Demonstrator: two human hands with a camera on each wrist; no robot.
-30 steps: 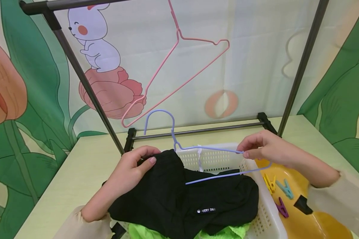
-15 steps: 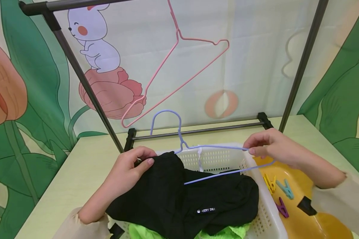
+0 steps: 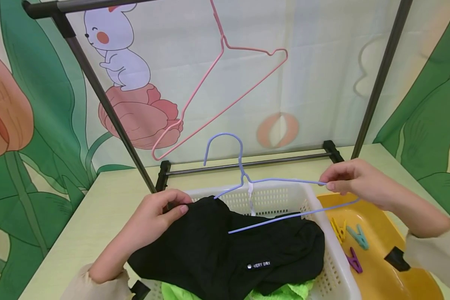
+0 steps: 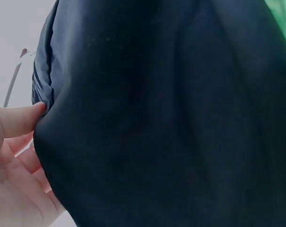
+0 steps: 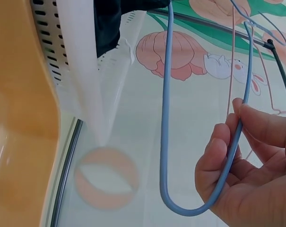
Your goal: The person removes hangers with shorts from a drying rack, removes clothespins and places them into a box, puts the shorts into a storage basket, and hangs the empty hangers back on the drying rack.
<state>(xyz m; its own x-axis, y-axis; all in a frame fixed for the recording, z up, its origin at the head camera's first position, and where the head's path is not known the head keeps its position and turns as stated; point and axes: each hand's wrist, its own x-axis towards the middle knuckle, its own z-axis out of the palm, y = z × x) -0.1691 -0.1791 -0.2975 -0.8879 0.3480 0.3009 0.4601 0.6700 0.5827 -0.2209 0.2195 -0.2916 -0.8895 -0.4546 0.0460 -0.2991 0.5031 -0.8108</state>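
My right hand point(image 3: 354, 181) pinches the upper arm of a blue wire hanger point(image 3: 285, 180) near its right end; the right wrist view shows thumb and fingers round that wire. The hanger's left part runs into a black garment point(image 3: 195, 246), which hides it. My left hand point(image 3: 155, 216) pinches the garment's top edge at the left, thumb in front; the left wrist view is mostly filled by the dark cloth. White lettering, "VERY DRY", shows on a black piece lying over the basket. The hanger's hook stands up, pointing left.
Beneath the garment stands a white perforated basket point(image 3: 311, 196) with bright green cloth point(image 3: 285, 291) inside. An orange tray point(image 3: 390, 233) at its right holds yellow, teal and purple clothespins point(image 3: 354, 260). A dark rack point(image 3: 97, 87) rises behind, with a pink hanger point(image 3: 232, 100).
My right hand has moved right and slightly up, drawing the blue hanger rightward, so more of its left shoulder shows outside the garment. My left hand has shifted slightly left and down.
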